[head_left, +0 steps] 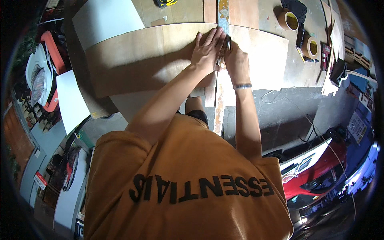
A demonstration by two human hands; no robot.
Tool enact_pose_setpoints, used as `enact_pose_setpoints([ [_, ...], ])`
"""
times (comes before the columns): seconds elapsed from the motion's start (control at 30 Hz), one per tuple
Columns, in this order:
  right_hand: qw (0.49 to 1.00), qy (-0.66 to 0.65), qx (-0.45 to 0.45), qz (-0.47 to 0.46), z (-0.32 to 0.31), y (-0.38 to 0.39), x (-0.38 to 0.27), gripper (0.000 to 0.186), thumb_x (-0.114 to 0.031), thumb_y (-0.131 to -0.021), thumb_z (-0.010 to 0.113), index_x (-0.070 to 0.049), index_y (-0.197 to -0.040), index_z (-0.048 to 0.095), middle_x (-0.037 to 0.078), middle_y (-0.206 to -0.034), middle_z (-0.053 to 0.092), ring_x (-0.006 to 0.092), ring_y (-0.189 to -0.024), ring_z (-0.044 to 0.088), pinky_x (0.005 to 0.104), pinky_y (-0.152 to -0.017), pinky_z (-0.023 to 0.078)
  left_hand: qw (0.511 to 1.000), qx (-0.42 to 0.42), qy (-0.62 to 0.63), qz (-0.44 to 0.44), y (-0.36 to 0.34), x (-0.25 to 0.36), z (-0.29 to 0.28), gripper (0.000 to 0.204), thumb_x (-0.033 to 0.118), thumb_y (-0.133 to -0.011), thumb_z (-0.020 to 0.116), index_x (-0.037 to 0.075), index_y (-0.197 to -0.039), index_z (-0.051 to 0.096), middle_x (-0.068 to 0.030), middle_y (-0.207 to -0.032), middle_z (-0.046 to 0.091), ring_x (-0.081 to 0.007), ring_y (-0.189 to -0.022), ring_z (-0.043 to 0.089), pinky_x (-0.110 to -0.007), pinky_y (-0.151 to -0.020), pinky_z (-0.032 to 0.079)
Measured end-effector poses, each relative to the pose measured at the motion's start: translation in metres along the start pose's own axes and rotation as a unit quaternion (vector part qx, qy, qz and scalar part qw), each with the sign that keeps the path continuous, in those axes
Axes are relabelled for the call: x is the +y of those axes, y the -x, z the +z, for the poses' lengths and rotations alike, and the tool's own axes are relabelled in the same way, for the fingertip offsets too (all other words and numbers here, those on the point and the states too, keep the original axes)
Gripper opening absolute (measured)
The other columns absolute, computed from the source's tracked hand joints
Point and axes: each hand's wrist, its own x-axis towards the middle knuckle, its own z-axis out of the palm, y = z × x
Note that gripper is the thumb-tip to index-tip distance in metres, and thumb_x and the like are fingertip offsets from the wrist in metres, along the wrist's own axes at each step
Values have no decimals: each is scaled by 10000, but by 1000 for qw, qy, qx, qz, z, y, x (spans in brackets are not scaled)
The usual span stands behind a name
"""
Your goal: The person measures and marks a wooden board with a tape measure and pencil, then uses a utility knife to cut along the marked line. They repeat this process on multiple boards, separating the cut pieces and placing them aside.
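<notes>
A long, curved-edged plywood sheet (140, 60) lies across the worktable, crossed by a long, rust-marked metal straightedge (219, 108). My left hand (209, 52) presses on the straightedge's left side and the plywood, its fingers stretched out. Just right of it, my right hand (237, 64), with a band on the wrist, is closed around a narrow dark tool (228, 41) against the straightedge. Most of that tool is hidden by my fingers.
A white sheet (104, 20) and a tape measure (165, 3) lie beyond the plywood. Tape rolls (288, 20) and small tools sit on the worktable (268, 12) at right. White boards, a red car (320, 176) and a loose cable stand around the edges.
</notes>
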Motion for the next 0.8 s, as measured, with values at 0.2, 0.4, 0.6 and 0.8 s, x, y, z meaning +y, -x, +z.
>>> enact_pose_setpoints([
  [0.2, 998, 32, -19, 44, -12, 120, 11, 342, -111, -949, 594, -107, -1291, 588, 246, -677, 659, 429, -642, 690, 542, -522, 536, 1000, 13, 1, 4, -1, -3, 9, 1436, 521, -534, 942, 132, -1635, 106, -35, -1719, 55, -215, -1579, 68, -586, -1266, 87],
  [0.4, 981, 104, -107, 125, -40, 185, 11, 430, -140, -981, 592, -129, -1406, 528, 208, -694, 675, 382, -603, 693, 486, -516, 550, 999, -34, -3, 8, -6, -5, 1, 1451, 529, -537, 935, 132, -1638, 78, -54, -1719, 41, -222, -1582, 54, -596, -1260, 61],
  [0.6, 994, -9, 70, 84, -51, 216, 62, 204, -109, -981, 622, -40, -1173, 616, 211, -946, 666, 413, -817, 669, 470, -685, 533, 998, 29, 0, 50, -4, -11, 11, 1430, 560, -561, 915, 88, -1632, 94, -116, -1709, 91, -267, -1579, 91, -610, -1243, 106],
  [0.8, 987, 108, 26, 120, 30, 277, 60, 544, -483, -725, 850, -60, -981, 623, 143, -885, 603, 361, -847, 615, 458, -742, 473, 977, 155, 94, 116, 9, -38, 22, 713, 291, -964, 630, 31, -1558, 335, -153, -1659, 267, -309, -1550, 211, -499, -1260, 178],
])
